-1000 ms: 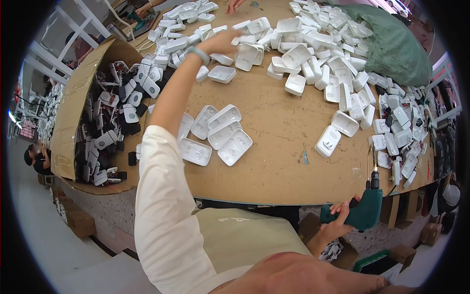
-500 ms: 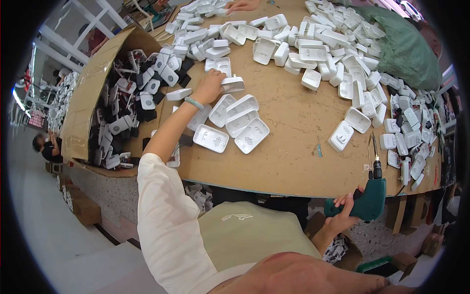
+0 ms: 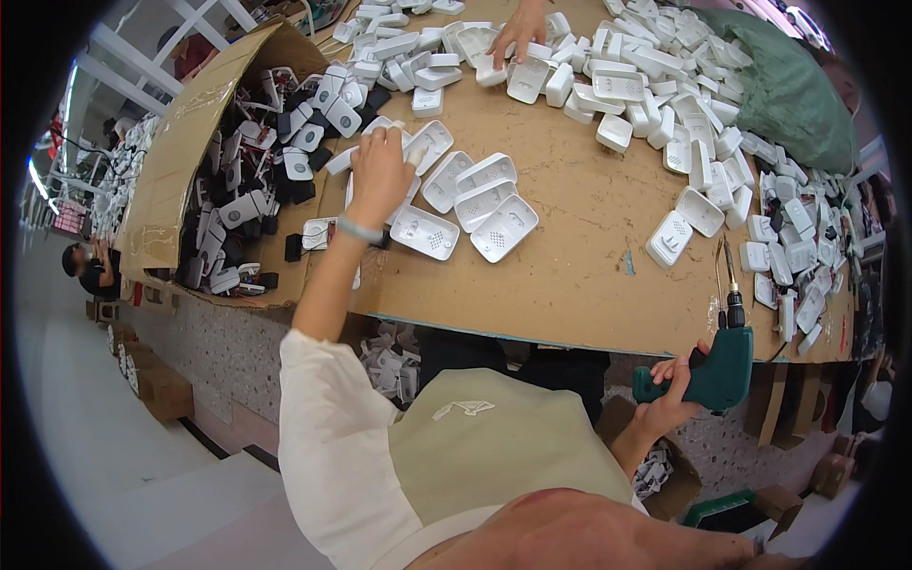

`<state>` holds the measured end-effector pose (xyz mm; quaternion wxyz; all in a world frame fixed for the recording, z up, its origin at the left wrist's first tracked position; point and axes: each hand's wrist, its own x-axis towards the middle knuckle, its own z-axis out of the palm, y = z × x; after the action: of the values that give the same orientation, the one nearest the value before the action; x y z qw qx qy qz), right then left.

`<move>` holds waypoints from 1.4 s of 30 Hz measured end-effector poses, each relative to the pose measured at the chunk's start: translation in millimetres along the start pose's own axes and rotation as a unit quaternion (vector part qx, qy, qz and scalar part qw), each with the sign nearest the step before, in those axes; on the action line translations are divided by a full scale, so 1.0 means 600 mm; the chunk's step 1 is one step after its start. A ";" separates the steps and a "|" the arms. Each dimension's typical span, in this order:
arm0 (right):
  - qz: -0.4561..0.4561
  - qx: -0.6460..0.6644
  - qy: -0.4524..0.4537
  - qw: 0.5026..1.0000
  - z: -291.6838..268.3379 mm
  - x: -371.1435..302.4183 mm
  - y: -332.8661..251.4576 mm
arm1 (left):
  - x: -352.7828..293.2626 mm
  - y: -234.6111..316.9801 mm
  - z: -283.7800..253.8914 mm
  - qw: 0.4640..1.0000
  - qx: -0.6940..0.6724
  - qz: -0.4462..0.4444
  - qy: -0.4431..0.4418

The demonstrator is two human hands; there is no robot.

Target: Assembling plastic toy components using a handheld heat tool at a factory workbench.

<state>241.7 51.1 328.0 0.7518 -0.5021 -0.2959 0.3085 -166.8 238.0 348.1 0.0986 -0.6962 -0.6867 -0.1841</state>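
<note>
My left hand (image 3: 380, 176) reaches over the left part of the table, fingers curled down and closed at the edge of a white plastic shell (image 3: 432, 140); its fingertips are partly hidden. Beside it lies a loose group of open white shells (image 3: 425, 233), hollow side up, with prong-like posts and small hole grids inside. At the lower right, my right hand (image 3: 670, 391) is wrapped round the handle of a green soldering gun (image 3: 722, 375). Its thin metal tip (image 3: 729, 261) points up above the table edge, beside a slim feed tube.
A cardboard box (image 3: 157, 204) of black-and-white wired parts lies open at left. White shells (image 3: 622, 85) are heaped along the far side, where another person's hand (image 3: 521, 38) reaches in. A green sack (image 3: 793, 90) and assembled white units (image 3: 798, 247) fill the right.
My left hand has moved slightly left with the shell. The other person's hand has come farther in over the far heap. My right hand still holds the soldering gun.
</note>
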 end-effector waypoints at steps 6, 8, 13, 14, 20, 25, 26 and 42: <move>0.016 -0.014 -0.003 1.000 0.007 -0.003 0.002 | -0.189 0.151 -0.047 0.968 -0.219 0.121 0.025; 0.026 -0.020 -0.025 0.999 0.020 -0.007 -0.002 | -0.223 0.176 -0.015 0.966 -0.230 0.114 0.005; 0.046 -0.003 -0.072 0.996 0.017 -0.019 0.002 | -0.199 0.207 0.039 0.983 -0.171 0.031 0.056; 0.049 -0.005 -0.076 0.996 0.021 -0.027 0.000 | -0.192 0.206 0.043 0.983 -0.173 0.028 0.060; 0.049 -0.015 -0.071 0.996 0.021 -0.051 -0.006 | -0.167 0.205 0.066 0.981 -0.134 0.138 0.030; 0.058 -0.014 -0.051 0.997 0.005 -0.054 -0.002 | -0.190 0.208 0.037 0.966 -0.215 0.141 0.000; 0.064 -0.012 -0.048 0.997 0.005 -0.053 -0.002 | -0.186 0.202 0.032 0.966 -0.216 0.143 0.001; 0.072 -0.017 -0.102 0.992 0.034 -0.064 0.004 | -0.255 0.023 -0.033 0.941 -0.242 -0.116 0.205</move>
<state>201.5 34.6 327.1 0.6846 -0.5009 -0.3392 0.4065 -153.5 89.1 307.8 0.0440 -0.5621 -0.6620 -0.4938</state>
